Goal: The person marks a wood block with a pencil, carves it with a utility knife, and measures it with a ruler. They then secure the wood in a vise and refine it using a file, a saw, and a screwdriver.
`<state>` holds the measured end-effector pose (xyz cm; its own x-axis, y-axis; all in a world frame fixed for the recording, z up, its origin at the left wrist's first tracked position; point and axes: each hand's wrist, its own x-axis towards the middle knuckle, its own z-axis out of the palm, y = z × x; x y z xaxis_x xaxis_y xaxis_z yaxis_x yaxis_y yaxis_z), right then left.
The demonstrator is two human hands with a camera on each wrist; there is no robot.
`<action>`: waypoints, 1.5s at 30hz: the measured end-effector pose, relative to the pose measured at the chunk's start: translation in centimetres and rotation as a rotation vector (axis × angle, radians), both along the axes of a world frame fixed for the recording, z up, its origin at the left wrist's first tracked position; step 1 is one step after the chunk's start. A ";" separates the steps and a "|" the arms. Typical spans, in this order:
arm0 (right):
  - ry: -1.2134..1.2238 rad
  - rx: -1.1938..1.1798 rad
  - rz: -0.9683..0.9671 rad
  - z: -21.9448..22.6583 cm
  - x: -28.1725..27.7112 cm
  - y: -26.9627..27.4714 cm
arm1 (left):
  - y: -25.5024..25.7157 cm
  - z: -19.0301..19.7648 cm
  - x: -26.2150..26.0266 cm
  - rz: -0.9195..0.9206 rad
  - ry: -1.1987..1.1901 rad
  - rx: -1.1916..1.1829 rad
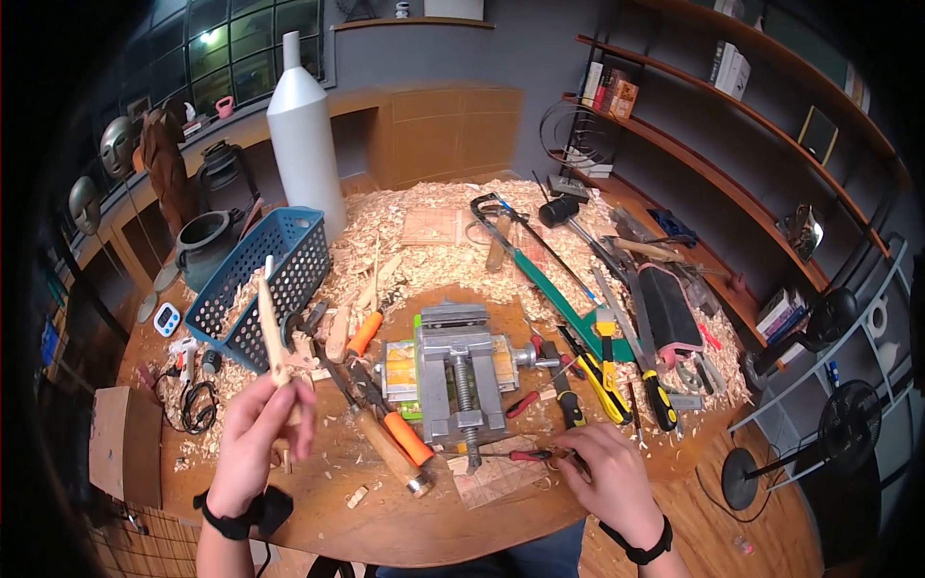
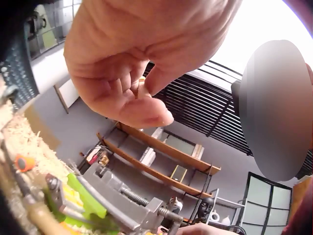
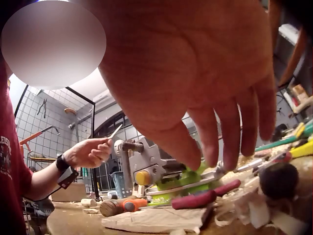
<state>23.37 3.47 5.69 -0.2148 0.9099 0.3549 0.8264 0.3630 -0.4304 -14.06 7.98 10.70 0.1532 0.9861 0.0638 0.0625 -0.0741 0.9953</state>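
Note:
My left hand [image 1: 252, 438] pinches a long, pale carved wooden stick [image 1: 269, 328] near its lower end, raised in front of the blue basket. In the left wrist view the curled fingers [image 2: 142, 111] hide most of the stick. My right hand [image 1: 612, 477] hangs low at the table's front, fingers pointing down and apart in the right wrist view. Close by its fingertips lies a small red-and-black-handled tool [image 1: 530, 455], on a flat piece of wood [image 1: 491, 482]. A grey metal vise [image 1: 462, 371] stands between the hands.
Wood shavings [image 1: 385, 217] cover the table's back. A blue basket [image 1: 255, 289] stands left. Orange-handled tools [image 1: 409, 438] lie left of the vise; a green hacksaw [image 1: 549, 289] and yellow-handled tools [image 1: 607, 352] lie right. A tall white bottle [image 1: 303, 135] rises behind.

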 end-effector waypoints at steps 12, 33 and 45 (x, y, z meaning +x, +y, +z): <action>-0.089 -0.017 -0.358 -3.8 1.7 2.8 | -4.5 -4.9 -1.4 0.145 -0.090 -0.161; -0.065 -0.058 0.015 -2.8 -3.1 0.9 | -7.2 -7.2 -3.5 0.266 -0.156 -0.229; 0.197 0.083 -0.498 -1.6 5.6 -2.9 | -6.4 -8.7 -4.9 0.314 -0.098 -0.107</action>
